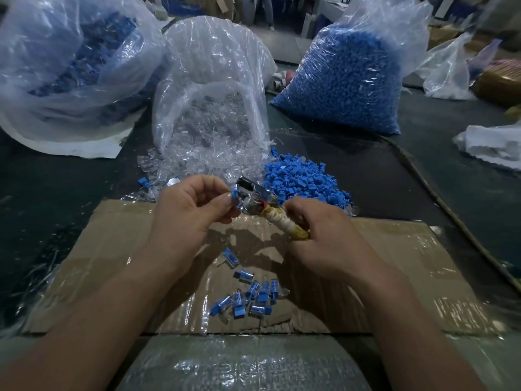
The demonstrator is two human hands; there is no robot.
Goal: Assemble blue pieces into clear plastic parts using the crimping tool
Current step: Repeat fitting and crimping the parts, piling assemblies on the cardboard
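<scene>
My left hand (189,206) pinches a small blue piece (234,193) between thumb and fingertips, right at the metal jaws of the crimping tool (252,197). My right hand (318,235) grips the tool's cloth-wrapped yellowish handle (284,224). A loose pile of blue pieces (301,179) lies just behind the tool. Clear plastic parts (197,162) spill from an open bag behind my left hand. Several finished blue-and-clear pieces (251,294) lie on the cardboard below my hands.
A taped cardboard sheet (394,272) covers the dark table. Behind stand a full bag of blue pieces (346,80), the clear-parts bag (214,66), and a large bag at left (70,66). A cord (439,198) runs along the right side.
</scene>
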